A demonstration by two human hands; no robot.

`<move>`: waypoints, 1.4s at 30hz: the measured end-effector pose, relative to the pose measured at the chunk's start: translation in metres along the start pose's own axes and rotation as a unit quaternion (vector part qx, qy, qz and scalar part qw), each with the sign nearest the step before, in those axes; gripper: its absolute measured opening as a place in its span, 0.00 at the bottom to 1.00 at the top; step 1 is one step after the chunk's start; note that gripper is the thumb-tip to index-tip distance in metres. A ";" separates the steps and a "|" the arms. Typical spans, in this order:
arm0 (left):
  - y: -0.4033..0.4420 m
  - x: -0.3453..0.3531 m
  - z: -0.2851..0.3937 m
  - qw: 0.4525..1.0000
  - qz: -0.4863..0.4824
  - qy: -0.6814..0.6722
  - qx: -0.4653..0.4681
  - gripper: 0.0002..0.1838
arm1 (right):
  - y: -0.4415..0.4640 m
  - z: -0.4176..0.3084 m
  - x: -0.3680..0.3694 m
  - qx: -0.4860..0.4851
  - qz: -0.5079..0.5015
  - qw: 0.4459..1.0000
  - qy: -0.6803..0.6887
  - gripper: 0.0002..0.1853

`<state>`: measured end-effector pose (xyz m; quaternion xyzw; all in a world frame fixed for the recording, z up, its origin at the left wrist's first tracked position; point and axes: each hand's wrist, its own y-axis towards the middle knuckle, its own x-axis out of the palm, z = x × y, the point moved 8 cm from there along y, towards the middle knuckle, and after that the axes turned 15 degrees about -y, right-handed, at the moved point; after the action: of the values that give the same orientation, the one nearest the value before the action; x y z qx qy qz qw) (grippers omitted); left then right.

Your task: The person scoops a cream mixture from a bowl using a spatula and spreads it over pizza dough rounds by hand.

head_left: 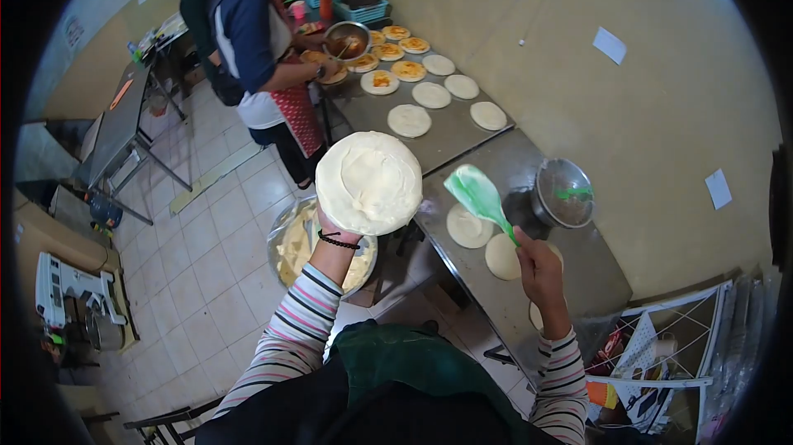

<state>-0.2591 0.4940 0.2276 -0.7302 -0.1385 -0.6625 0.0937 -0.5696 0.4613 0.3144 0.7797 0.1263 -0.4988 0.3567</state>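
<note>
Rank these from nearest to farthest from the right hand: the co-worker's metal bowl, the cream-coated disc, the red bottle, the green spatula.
1. Green spatula: in the right hand.
2. Cream-coated disc: to the left, on the left hand.
3. Co-worker's metal bowl: far ahead, left.
4. Red bottle: beyond that bowl.

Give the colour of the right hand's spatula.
The spatula is green, best seen in the head view.

Green spatula (pixel 475 191), cream-coloured disc (pixel 369 183), white sleeves (pixel 285 333) striped pink and black; red patterned apron (pixel 297 119)
</note>
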 end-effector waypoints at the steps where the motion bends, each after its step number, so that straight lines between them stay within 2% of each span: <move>1: 0.006 0.006 -0.018 0.998 -0.041 -0.022 -0.033 0.28 | 0.004 0.005 -0.014 0.021 0.007 1.000 0.016 0.18; 2: 0.012 0.004 -0.034 0.998 -0.040 -0.021 -0.041 0.28 | 0.009 0.005 -0.024 0.028 0.009 0.999 0.014 0.18; 4: 0.023 -0.004 -0.065 0.998 -0.022 -0.004 -0.052 0.28 | 0.017 -0.009 -0.035 -0.068 -0.002 0.997 -0.034 0.18; 5: 0.026 0.000 -0.079 0.996 -0.061 -0.011 -0.061 0.28 | 0.016 0.001 -0.029 -0.066 -0.045 0.992 -0.099 0.18; 6: 0.029 0.001 -0.090 0.996 -0.062 -0.009 -0.066 0.28 | 0.016 0.018 -0.029 -0.061 -0.041 0.992 -0.100 0.18; 9: 0.037 -0.010 -0.131 0.992 0.032 -0.004 -0.126 0.26 | 0.024 0.075 -0.050 0.006 0.067 0.977 -0.204 0.21; 10: 0.041 -0.017 -0.141 0.991 0.034 -0.006 -0.130 0.26 | 0.022 0.082 -0.052 0.010 0.065 0.976 -0.207 0.21; 12: 0.051 -0.025 -0.155 0.992 -0.008 0.012 -0.123 0.27 | 0.015 0.079 -0.053 -0.039 0.088 0.991 -0.096 0.20; 14: 0.056 -0.022 -0.171 0.989 -0.039 -0.019 -0.140 0.26 | 0.000 0.049 -0.035 -0.093 -0.054 0.982 -0.156 0.23; 17: 0.067 -0.029 -0.185 0.992 0.006 -0.020 -0.126 0.25 | 0.002 0.069 -0.022 -0.077 -0.041 0.982 -0.167 0.25; 19: 0.076 -0.034 -0.188 0.990 0.008 -0.012 -0.140 0.25 | 0.016 0.114 -0.036 0.063 0.019 0.974 -0.216 0.24; 22: 0.100 -0.049 -0.196 0.988 0.016 -0.013 -0.155 0.27 | 0.026 0.115 -0.026 0.035 0.013 0.981 -0.192 0.24; 23: 0.107 -0.051 -0.200 0.985 -0.008 -0.038 -0.170 0.28 | 0.028 0.102 -0.013 -0.023 -0.015 0.986 -0.163 0.24; 24: 0.113 -0.050 -0.206 0.980 -0.029 -0.065 -0.187 0.29 | 0.034 0.105 -0.009 -0.016 -0.020 0.986 -0.166 0.24; 26: 0.128 -0.057 -0.214 0.978 -0.012 -0.047 -0.201 0.29 | 0.052 0.115 0.001 0.005 -0.053 0.973 -0.224 0.25; 27: 0.139 -0.052 -0.219 0.978 -0.005 -0.026 -0.208 0.29 | 0.066 0.134 -0.006 0.040 -0.015 0.975 -0.220 0.25; 28: 0.149 -0.044 -0.224 0.975 -0.006 -0.030 -0.218 0.29 | 0.075 0.142 -0.009 0.047 -0.015 0.973 -0.227 0.25; 30: 0.168 -0.034 -0.232 0.968 0.015 -0.025 -0.250 0.31 | 0.094 0.168 -0.018 0.137 -0.021 0.961 -0.241 0.22; 31: 0.180 -0.038 -0.235 0.968 0.016 -0.022 -0.250 0.32 | 0.106 0.170 -0.017 0.140 -0.023 0.959 -0.245 0.22; 33: 0.200 -0.043 -0.244 0.958 0.004 -0.072 -0.276 0.33 | 0.127 0.166 0.002 0.118 -0.080 0.981 -0.135 0.20; 34: 0.207 -0.045 -0.249 0.947 -0.009 -0.120 -0.297 0.33 | 0.133 0.174 0.004 0.125 -0.084 0.979 -0.137 0.20; 36: 0.230 -0.061 -0.250 0.952 -0.001 -0.104 -0.289 0.33 | 0.136 0.197 0.025 0.196 -0.189 0.962 -0.022 0.20; 37: 0.242 -0.069 -0.247 0.958 0.003 -0.084 -0.273 0.34 | 0.132 0.205 0.027 0.203 -0.191 0.960 -0.024 0.20; 39: 0.264 -0.088 -0.247 0.963 0.029 -0.073 -0.258 0.34 | 0.103 0.217 0.044 0.209 -0.230 0.946 0.086 0.19; 41: 0.285 -0.117 -0.243 0.972 0.041 -0.043 -0.226 0.33 | 0.080 0.204 0.058 0.102 -0.245 0.959 0.097 0.20; 42: 0.292 -0.138 -0.241 0.974 0.047 -0.042 -0.216 0.33 | 0.074 0.198 0.060 0.097 -0.254 0.957 0.103 0.20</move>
<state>-0.4018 0.1301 0.1293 -0.7658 0.0390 -0.6406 -0.0409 -0.6365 0.2638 0.2455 0.8003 0.3069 -0.4994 0.1259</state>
